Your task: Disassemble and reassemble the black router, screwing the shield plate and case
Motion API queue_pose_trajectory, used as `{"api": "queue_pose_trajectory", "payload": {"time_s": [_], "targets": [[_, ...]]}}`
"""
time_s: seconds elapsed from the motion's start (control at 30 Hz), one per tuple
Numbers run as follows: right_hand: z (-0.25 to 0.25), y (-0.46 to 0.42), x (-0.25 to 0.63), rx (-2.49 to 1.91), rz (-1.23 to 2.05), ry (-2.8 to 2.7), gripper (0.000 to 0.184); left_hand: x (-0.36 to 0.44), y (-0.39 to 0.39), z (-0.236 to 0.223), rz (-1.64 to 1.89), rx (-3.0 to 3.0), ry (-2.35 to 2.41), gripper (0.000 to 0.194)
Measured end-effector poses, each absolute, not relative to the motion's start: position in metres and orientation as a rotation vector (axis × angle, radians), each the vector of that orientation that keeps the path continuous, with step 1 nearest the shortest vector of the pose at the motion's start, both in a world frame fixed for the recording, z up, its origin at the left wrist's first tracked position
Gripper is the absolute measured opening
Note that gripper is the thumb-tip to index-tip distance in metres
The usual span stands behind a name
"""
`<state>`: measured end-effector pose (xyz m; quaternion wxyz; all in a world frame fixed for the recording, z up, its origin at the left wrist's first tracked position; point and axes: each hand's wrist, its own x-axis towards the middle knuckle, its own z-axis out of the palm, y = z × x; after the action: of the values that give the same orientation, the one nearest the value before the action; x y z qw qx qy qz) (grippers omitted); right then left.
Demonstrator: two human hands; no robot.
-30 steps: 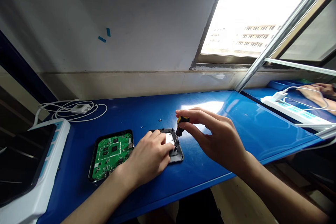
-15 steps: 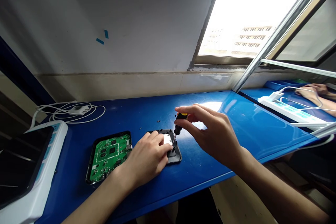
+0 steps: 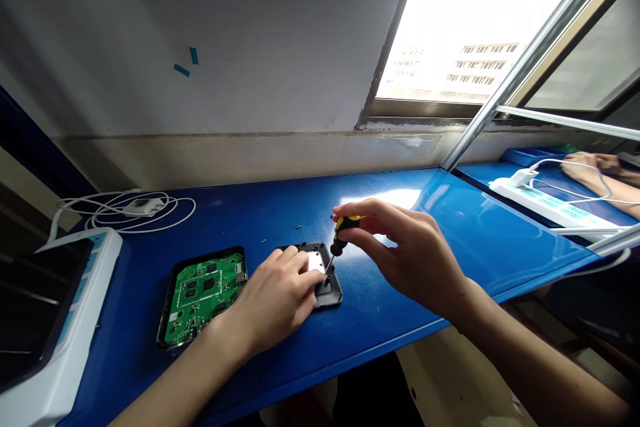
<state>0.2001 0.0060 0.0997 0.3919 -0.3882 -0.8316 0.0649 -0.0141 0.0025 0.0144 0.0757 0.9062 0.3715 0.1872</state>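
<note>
My right hand (image 3: 407,250) is closed round the short yellow-and-black handle of a screwdriver (image 3: 345,223). The tool leans, its tip down at the inner side of a black plastic cover (image 3: 334,292) that lies on the table. My left hand (image 3: 280,290) lies over the left part of this cover and grips it, fingers curled, thumb and forefinger close to the tip. A pale metal plate (image 3: 315,261) shows inside the cover; my left hand hides the rest. Left of it, a black housing with a green circuit board (image 3: 203,287) lies face up, partly behind my left wrist.
Several tiny screws (image 3: 299,227) lie behind the cover. At the left are a white power strip (image 3: 95,320), a dark-screened device (image 3: 33,307) and a coiled white cable (image 3: 145,207). Beyond the metal frame (image 3: 480,103), another person's hands (image 3: 590,163) rest near another power strip (image 3: 555,207).
The camera view has shifted slightly. The screwdriver's handle has turned a little in my right fingers, its tip still at the cover. My left hand stays on the cover.
</note>
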Motion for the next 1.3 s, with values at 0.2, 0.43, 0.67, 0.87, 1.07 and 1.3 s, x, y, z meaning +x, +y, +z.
{"api": "queue_pose_trajectory", "payload": {"time_s": [0.2,0.43,0.67,0.87,1.07,1.3], "targets": [[0.1,0.005,0.195,-0.945,0.195,-2.126,0.02,-0.014,0.002,0.014,0.562,2.694,1.118,0.022],[0.1,0.006,0.194,-0.99,0.12,-2.098,0.017,-0.013,0.002,0.017,0.571,2.685,1.114,0.023],[0.087,0.016,0.203,-0.956,0.367,-2.133,0.034,-0.013,0.002,0.016,0.563,2.689,1.127,0.024],[0.072,0.07,0.236,-0.979,0.25,-1.668,0.044,-0.013,0.004,0.017,0.542,2.74,1.094,0.021],[0.036,0.126,0.248,-1.043,0.088,-1.384,0.05,-0.013,0.003,0.017,0.546,2.788,1.058,0.027],[0.009,0.131,0.247,-1.078,0.064,-1.439,0.052,-0.013,0.001,0.017,0.533,2.797,1.071,0.025]]}}
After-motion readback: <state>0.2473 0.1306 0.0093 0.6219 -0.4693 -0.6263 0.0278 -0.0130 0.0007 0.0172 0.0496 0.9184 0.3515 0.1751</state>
